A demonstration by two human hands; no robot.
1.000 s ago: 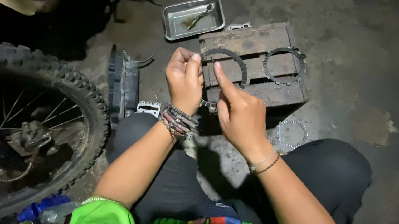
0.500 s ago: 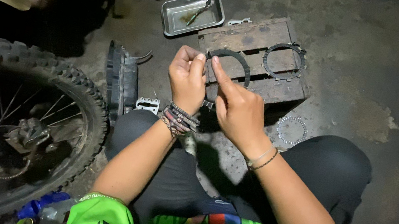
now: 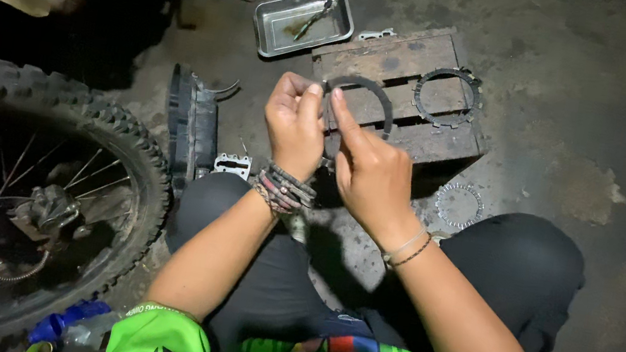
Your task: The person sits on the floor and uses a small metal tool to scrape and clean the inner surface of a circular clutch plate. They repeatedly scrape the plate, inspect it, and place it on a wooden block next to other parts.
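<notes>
Grey metal ring [image 3: 366, 96], thin and flat, sits pinched between our left hand [image 3: 296, 123] and right hand [image 3: 370, 173], held above the near edge of the wooden block [image 3: 398, 64]. Both grips are closed on its rim with fingertips. We judge it light, stiff and possibly oily, so the outer edge is the safest hold. A toothed ring [image 3: 447, 97] lies on the block's right side. Beyond the block's far-left corner, a metal tray [image 3: 266, 22] holds a small tool.
</notes>
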